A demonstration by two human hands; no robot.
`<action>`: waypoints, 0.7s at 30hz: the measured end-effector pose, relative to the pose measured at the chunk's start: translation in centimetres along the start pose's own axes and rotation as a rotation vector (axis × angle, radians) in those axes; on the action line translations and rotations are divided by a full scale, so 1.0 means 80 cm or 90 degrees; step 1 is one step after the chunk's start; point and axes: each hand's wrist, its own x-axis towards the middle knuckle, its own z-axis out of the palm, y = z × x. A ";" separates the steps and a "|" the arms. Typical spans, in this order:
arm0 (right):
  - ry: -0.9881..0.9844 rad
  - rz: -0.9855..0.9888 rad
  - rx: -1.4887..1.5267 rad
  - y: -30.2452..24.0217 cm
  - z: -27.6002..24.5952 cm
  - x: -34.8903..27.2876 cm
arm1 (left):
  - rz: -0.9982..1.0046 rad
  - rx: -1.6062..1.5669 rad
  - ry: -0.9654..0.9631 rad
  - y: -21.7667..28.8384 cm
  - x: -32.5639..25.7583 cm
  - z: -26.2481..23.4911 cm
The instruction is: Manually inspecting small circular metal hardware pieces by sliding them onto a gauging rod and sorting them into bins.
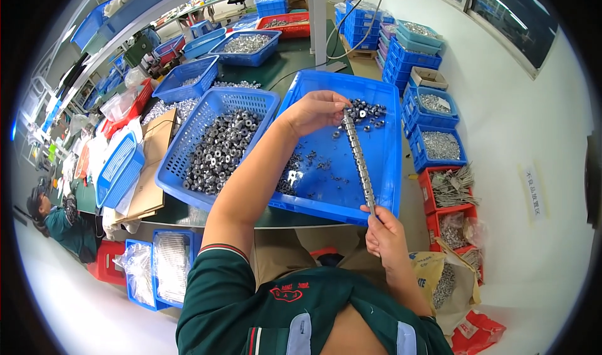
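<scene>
A slim metal rod, strung with a row of small shiny metal pieces, slants over a shallow blue tray. My left hand pinches its upper end, with fingertips at the topmost pieces. Lower down, my right hand wraps round the bare end near the tray's front rim. Small dark metal rings lie heaped at the tray's back, beside my left fingertips. Tiny loose metal bits are scattered on the tray floor, partly hidden by my left forearm.
A blue perforated basket full of dark metal rings stands left of the tray on the green table. More baskets of parts sit behind. Stacked blue crates and red bins line the right wall. A person is at far left.
</scene>
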 end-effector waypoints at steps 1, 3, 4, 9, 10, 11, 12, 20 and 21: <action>0.001 0.002 -0.004 -0.001 0.000 0.000 | 0.000 0.000 0.001 -0.001 0.000 -0.001; 0.004 -0.002 -0.005 0.000 0.000 0.000 | -0.053 0.079 -0.007 -0.005 0.003 0.001; 0.007 -0.006 -0.007 0.000 0.000 0.001 | -0.047 0.042 -0.024 -0.006 0.006 0.002; 0.020 -0.009 -0.019 -0.003 0.001 -0.003 | -0.044 0.042 -0.051 -0.002 0.002 0.009; 0.025 -0.006 -0.028 -0.004 0.004 -0.004 | -0.044 0.035 -0.052 0.000 -0.001 0.011; 0.021 -0.009 -0.032 -0.005 0.006 -0.004 | -0.038 0.037 -0.050 0.005 -0.004 0.014; 0.027 -0.002 -0.033 -0.006 0.008 -0.006 | -0.057 0.052 -0.019 0.010 -0.008 0.017; -0.033 0.030 -0.063 -0.040 0.055 -0.001 | 0.110 0.526 0.241 0.123 -0.077 0.020; -0.061 0.043 -0.069 -0.045 0.067 0.005 | 0.155 0.595 0.261 0.140 -0.098 0.021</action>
